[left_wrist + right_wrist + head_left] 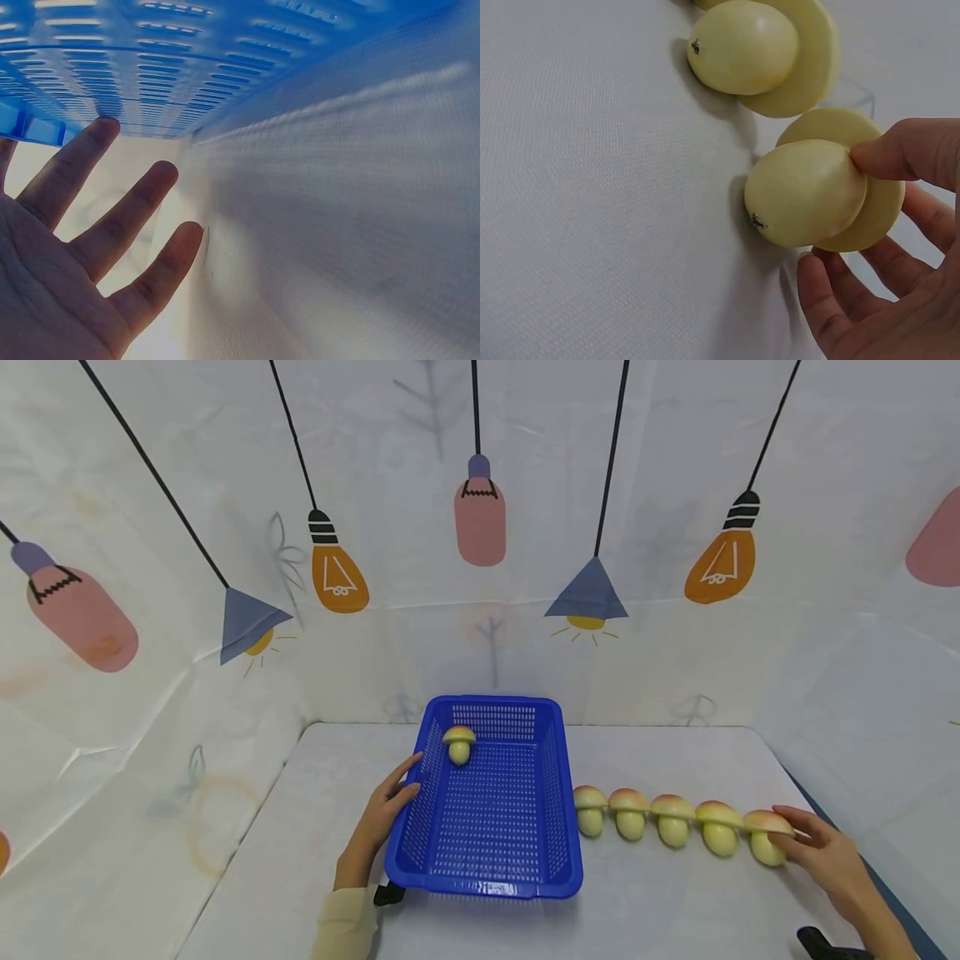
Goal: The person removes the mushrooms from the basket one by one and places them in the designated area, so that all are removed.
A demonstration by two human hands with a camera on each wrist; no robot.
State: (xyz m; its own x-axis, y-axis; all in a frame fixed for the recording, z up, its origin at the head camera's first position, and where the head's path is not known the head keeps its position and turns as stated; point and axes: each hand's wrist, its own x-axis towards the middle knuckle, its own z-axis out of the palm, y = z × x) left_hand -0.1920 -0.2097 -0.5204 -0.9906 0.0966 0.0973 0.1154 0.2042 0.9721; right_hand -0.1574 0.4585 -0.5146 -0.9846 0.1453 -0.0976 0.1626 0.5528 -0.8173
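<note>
A blue plastic basket (487,885) with slotted walls stands on the white table. My left hand (386,810) rests against its left side, fingers spread and mostly straight; in the left wrist view the hand (82,225) has a fingertip at the basket wall (172,67). Inside, near the far left corner, sits one toy mushroom (459,745) with a reddish-yellow cap. My right hand (828,856) pinches the rightmost toy mushroom (767,837) of a row, thumb on the near side and fingers behind the cap. In the right wrist view this pale mushroom (806,191) seems close to the tabletop.
Several similar mushrooms (672,820) stand in a row between the basket's right side and my right hand. A white sheet (412,643) printed with lamps hangs behind and beside the table (675,910). A blue strip (892,893) shows past the table's right edge.
</note>
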